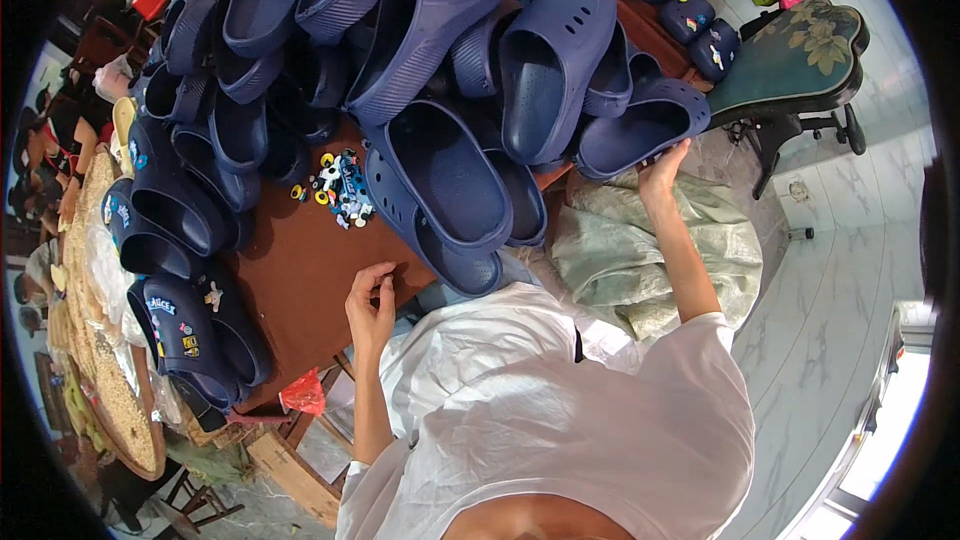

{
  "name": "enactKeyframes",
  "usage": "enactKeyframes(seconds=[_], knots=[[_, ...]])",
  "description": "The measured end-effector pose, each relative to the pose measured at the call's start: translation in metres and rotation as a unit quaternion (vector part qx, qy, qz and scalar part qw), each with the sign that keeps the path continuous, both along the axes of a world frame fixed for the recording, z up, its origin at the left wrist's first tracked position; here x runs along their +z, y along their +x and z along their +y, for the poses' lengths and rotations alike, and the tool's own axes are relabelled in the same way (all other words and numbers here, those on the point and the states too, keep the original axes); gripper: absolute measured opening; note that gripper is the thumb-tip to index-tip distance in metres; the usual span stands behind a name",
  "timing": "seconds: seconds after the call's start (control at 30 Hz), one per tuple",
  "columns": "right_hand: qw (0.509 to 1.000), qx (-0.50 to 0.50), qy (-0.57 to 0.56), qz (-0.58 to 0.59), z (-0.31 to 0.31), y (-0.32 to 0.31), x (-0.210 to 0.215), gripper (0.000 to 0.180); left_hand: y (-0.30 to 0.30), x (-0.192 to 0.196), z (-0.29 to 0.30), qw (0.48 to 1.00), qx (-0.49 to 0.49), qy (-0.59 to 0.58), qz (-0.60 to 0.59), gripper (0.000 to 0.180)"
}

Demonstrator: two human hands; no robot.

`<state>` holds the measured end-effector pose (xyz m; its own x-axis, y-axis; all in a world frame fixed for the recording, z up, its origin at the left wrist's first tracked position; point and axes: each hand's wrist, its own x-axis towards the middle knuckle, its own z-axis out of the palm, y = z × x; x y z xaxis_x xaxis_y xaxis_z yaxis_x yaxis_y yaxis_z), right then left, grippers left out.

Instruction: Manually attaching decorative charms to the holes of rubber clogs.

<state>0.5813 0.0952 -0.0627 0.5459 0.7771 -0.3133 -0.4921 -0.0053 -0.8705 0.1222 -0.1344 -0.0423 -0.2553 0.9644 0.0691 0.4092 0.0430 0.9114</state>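
The right hand's fingertips [668, 152] press up against the underside of a navy clog [640, 128], the fingers curled narrowly about its lower edge at the table's far right. That clog lies on its side with the opening facing the camera; its long axis runs from lower left to upper right, though I cannot tell which end is the toe. The right hand [660, 172] is at the end of a bare forearm stretched straight up and away from the white sleeve.

The left hand [371, 302] hovers at the near edge of the brown table [300, 280], fingers bent inward, thumb and forefinger nearly meeting; whether they pinch anything I cannot tell. Its forearm rises steeply from below.

Just beyond it a small heap of coloured charms [338, 185] lies on the tabletop, hemmed in by the big pile of navy clogs [420, 50]. At the left, decorated clogs [178, 325] carry small bright badges. A red bag [303, 395] hangs below the table edge. A pale green cloth [650, 250] lies under the right arm.
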Motion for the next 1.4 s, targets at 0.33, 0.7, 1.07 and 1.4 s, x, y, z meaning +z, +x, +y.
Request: enactKeyframes(seconds=[0.33, 0.7, 1.07, 1.4], knots=[[0.998, 0.034, 0.044, -0.012, 0.006, -0.009, -0.004, 0.075, 0.002, 0.001, -0.001, 1.0, 0.011, 0.0, 0.01, 0.02], [0.999, 0.036, -0.006, -0.025, -0.011, 0.007, -0.025, 0.093, -0.004, 0.005, -0.006, 0.999, 0.008, -0.011, -0.032, 0.02], [0.904, -0.031, 0.151, -0.398, -0.111, -0.08, 0.054, 0.05, -0.056, 0.039, -0.031, 0.967, 0.178, 0.137, 0.118, 0.02], [0.599, 0.527, 0.387, -0.463, -0.2, -0.238, 0.096, 0.009, -0.149, 0.082, -0.075, 0.793, 0.504, 0.183, 0.29, 0.025]])
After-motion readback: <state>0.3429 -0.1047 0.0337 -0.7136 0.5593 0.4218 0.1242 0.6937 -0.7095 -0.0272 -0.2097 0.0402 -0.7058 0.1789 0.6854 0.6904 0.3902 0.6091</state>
